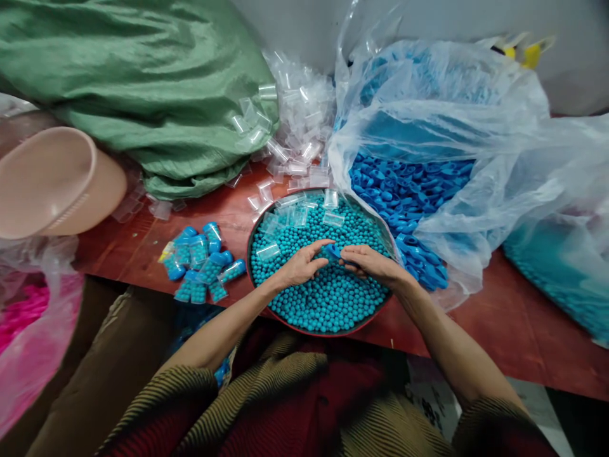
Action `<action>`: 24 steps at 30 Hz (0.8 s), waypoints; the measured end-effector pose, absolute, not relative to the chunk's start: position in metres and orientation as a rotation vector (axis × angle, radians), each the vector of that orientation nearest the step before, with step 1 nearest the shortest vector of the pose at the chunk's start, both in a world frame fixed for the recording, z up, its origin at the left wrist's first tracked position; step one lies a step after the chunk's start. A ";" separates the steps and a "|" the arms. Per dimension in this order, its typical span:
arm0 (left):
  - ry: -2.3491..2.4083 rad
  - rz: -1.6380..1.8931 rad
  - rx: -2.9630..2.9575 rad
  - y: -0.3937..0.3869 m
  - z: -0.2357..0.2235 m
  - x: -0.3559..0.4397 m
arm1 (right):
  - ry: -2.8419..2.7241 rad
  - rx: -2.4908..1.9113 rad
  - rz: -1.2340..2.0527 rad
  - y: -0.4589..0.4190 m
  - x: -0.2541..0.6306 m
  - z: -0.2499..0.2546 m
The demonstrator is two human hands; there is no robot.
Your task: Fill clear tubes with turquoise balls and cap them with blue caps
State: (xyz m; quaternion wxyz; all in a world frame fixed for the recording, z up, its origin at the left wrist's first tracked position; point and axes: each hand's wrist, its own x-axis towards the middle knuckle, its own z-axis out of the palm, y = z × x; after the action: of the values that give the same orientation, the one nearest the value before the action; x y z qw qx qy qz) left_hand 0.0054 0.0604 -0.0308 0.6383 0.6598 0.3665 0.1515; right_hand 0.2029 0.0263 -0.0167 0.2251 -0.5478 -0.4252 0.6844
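Observation:
Both my hands are over a round red-rimmed tray full of small teal beads. My right hand pinches a small blue plastic cap between thumb and fingers. Close to that cap is my left hand, its thumb and index finger stretched out with a gap between them; I see nothing held there. Several short clear plastic tubes lie on the beads, mostly along the tray's far side. To the left, a small pile of bead-filled tubes with blue caps sits on the red table.
Behind the tray are a heap of clear tubes and a green sack. A clear bag of blue caps stands right of it, with a bag of teal beads beyond. A beige tub is at left, above pink pieces.

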 end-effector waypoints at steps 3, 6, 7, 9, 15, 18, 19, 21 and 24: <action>0.823 0.339 1.473 0.058 -0.030 0.005 | -1.147 -1.506 1.974 0.029 0.207 -0.016; 0.814 0.357 1.439 0.055 -0.030 0.005 | -1.132 -1.487 2.047 0.029 0.209 -0.016; 0.817 0.367 1.432 0.054 -0.031 0.006 | -1.125 -1.484 2.061 0.028 0.209 -0.015; 0.830 0.395 1.426 0.052 -0.032 0.006 | -1.111 -1.483 2.074 0.027 0.208 -0.014; 0.869 0.488 1.398 0.048 -0.034 0.011 | -1.058 -1.448 2.091 0.022 0.206 -0.013; 0.866 0.460 1.396 0.047 -0.033 0.012 | -1.010 -1.427 2.135 0.022 0.207 -0.016; 0.860 0.451 1.402 0.046 -0.033 0.012 | -1.005 -1.411 2.164 0.023 0.208 -0.017; 0.852 0.455 1.419 0.046 -0.032 0.010 | -1.005 -1.371 2.225 0.024 0.209 -0.021; 0.860 0.472 1.455 0.046 -0.034 0.008 | -1.017 -1.334 2.285 0.024 0.209 -0.026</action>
State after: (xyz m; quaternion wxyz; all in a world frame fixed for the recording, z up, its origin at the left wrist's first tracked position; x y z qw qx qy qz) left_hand 0.0079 0.0462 -0.0338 0.6391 0.6376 0.3771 0.2068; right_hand 0.2087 0.0243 -0.0256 0.1528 -0.4652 -0.3544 0.7967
